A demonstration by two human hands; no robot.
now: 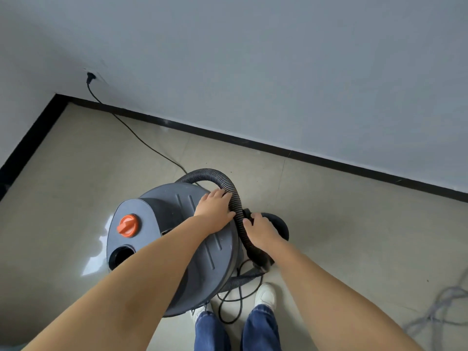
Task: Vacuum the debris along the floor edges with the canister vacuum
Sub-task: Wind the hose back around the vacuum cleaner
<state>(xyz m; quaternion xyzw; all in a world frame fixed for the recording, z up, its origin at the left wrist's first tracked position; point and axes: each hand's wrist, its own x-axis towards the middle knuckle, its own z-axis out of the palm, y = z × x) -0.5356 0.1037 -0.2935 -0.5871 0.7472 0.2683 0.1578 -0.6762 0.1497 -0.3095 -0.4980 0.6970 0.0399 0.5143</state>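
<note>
Your left hand (215,211) and right hand (258,230) both grip the ribbed hose (222,179) beside the canister vacuum (177,239), probably to free it. The vacuum sits near the baseboard (253,143).

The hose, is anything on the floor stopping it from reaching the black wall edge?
Only the thin black power cord crosses the beige tiled floor between the black ribbed hose and the black skirting.

Soft, even daylight, fairly bright, no hard shadows. Pale glare patch on floor tiles (101,247) left of vacuum (174,239). Wide-angle bend: baseboard (278,148) curves twd edges. Overall slightly soft; grey cable (440,312) bottom right blurred.
</note>
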